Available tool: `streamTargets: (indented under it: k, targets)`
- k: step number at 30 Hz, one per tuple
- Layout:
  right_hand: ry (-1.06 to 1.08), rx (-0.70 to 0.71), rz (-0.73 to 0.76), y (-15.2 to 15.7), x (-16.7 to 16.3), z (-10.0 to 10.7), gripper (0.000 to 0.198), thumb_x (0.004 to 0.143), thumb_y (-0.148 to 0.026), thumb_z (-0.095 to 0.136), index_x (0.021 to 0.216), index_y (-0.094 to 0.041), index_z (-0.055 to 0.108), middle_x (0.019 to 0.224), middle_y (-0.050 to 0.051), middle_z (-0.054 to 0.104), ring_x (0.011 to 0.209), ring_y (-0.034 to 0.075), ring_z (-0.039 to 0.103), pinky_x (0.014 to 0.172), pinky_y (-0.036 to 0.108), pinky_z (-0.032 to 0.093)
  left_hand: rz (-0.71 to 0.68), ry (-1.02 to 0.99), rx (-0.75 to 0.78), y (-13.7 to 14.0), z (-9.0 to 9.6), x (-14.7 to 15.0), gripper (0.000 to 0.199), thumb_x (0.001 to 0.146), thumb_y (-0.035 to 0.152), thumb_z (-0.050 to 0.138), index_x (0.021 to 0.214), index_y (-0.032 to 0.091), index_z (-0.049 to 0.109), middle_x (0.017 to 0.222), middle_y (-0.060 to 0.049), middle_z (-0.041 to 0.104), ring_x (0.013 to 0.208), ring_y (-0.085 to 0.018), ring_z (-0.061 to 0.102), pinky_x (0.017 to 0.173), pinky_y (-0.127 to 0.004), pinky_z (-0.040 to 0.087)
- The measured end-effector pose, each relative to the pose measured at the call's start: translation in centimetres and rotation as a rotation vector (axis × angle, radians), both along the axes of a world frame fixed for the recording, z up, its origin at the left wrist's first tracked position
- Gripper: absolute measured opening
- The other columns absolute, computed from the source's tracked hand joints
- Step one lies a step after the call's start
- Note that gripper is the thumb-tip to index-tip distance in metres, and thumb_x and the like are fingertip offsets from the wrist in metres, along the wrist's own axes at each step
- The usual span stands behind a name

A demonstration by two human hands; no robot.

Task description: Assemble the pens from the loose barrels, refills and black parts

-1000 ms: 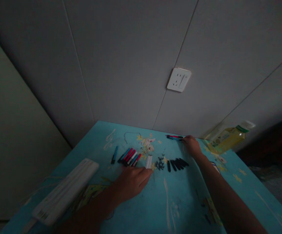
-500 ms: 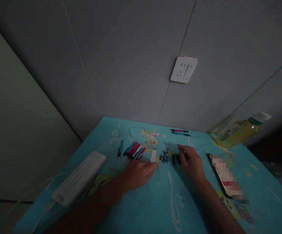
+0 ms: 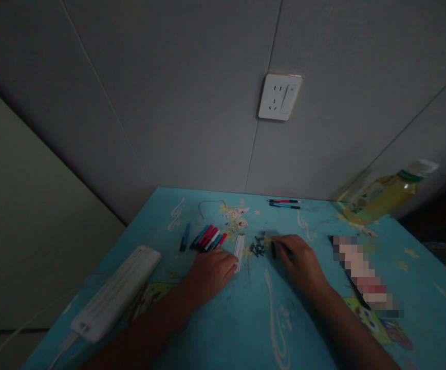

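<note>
My left hand [image 3: 213, 268] lies palm down, fingers stretched, with its fingertips touching a row of thin white sticks [image 3: 240, 247], perhaps pen refills. Just left of the sticks is a bunch of red, blue and white pen barrels [image 3: 208, 237], with one blue barrel [image 3: 185, 237] apart from them. A pile of small dark pen parts [image 3: 258, 246] lies between my hands. My right hand [image 3: 297, 258] is closed, its thumb and fingers round a short black piece, mostly hidden. Beside its fingertips another short black piece [image 3: 273, 250] lies on the table.
Two assembled pens [image 3: 284, 204] lie near the wall. A bottle of yellow liquid [image 3: 385, 198] leans at the back right. A blurred-out phone-like object [image 3: 361, 275] lies right of my right hand; a white power strip [image 3: 117, 293] with a cable is at the left on the blue table [image 3: 242, 329].
The view has shifted slightly. My left hand has drawn back a little from the white sticks, showing more of them. My right hand has lowered and closed over the black pieces.
</note>
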State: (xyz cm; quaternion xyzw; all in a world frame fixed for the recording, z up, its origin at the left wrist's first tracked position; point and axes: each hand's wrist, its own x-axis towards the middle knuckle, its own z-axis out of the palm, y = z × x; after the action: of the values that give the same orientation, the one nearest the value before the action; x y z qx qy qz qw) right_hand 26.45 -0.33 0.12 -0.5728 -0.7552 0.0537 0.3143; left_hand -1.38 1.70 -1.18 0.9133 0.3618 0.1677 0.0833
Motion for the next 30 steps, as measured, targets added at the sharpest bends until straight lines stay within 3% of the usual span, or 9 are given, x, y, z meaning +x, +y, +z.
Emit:
streamTargets:
  k: [21,30]
  targets:
    - [-0.023,0.001,0.049,-0.4,-1.0,0.2,0.024,0.096,-0.024,0.049,0.106,-0.02,0.07,0.094,0.009,0.072,0.086,0.024,0.065,0.081,0.038,0.051,0.102,0.045,0.012,0.1,0.2,-0.1,0.013,0.094,0.02,0.053,0.094,0.021,0.066,0.089,-0.003,0.069,0.088,-0.019,0.063,0.077,-0.029,0.047]
    - [-0.02,-0.037,0.062,-0.5,-1.1,0.3,0.024,0.096,-0.022,0.048,0.11,-0.022,0.068,0.101,0.008,0.071,0.093,0.024,0.065,0.087,0.04,0.05,0.152,0.063,-0.009,-0.1,0.7,0.0,0.014,0.093,0.022,0.053,0.086,0.02,0.065,0.086,-0.005,0.069,0.086,-0.022,0.064,0.074,-0.033,0.048]
